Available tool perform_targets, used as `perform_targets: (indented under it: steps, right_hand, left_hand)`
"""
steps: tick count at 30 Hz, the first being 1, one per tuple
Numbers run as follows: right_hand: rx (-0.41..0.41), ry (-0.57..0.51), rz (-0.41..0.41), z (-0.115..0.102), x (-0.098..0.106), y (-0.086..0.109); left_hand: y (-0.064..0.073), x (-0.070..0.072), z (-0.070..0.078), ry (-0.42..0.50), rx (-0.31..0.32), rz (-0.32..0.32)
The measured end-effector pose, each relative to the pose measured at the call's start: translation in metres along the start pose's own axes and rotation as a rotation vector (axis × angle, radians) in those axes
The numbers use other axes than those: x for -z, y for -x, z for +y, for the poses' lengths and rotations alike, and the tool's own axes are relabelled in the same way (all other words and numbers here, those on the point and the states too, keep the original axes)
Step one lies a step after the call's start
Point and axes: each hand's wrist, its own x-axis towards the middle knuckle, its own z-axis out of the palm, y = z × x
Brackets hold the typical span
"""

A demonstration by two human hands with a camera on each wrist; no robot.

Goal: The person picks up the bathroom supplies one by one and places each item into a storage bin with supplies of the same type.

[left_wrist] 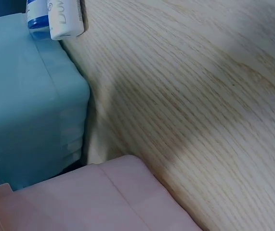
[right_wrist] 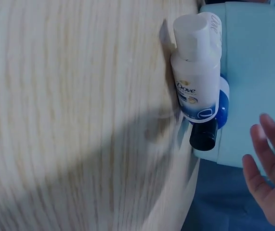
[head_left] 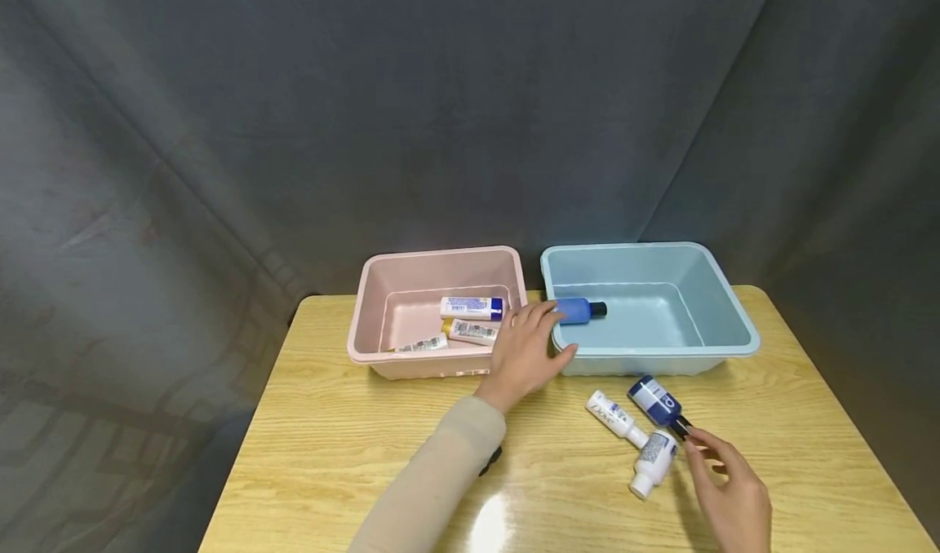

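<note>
My left hand (head_left: 525,349) reaches over the gap between the bins, fingers spread, fingertips right at the near end of a blue bottle with a black cap (head_left: 580,311) in the light blue bin (head_left: 661,361). My left wrist view shows none of that hand. My right hand (head_left: 734,492) is nearest the black cap of a dark blue bottle (head_left: 656,400) on the table; in the right wrist view its loosely bent fingers (right_wrist: 268,163) stand apart from that cap (right_wrist: 203,137). Beside it lie a slim white Dove bottle (head_left: 615,416) and a wider white Dove bottle (head_left: 654,462).
A pink bin (head_left: 429,367) on the left holds a white tube with a blue cap (head_left: 470,307), a yellow-capped tube (head_left: 470,331) and another white tube (head_left: 426,345). A small black object (head_left: 490,461) shows beside the left sleeve. Dark curtain (head_left: 470,129) hangs behind the wooden table (head_left: 308,431).
</note>
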Motion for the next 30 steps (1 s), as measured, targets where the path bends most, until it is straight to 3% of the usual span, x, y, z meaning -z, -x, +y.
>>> perform_targets:
  steps: [10,22,30]
  right_hand:
    - [-0.031,0.107,-0.127,0.007,-0.003,0.003]
    - [-0.15,0.126,-0.284,0.007,-0.01,0.007]
    - [-0.15,0.131,-0.225,0.007,-0.02,0.012]
  left_hand:
    - [-0.003,-0.004,0.0,-0.006,0.04,0.005]
    - [-0.004,-0.002,0.0,0.053,0.069,-0.075]
    - [-0.004,0.0,0.001,0.051,0.062,-0.083]
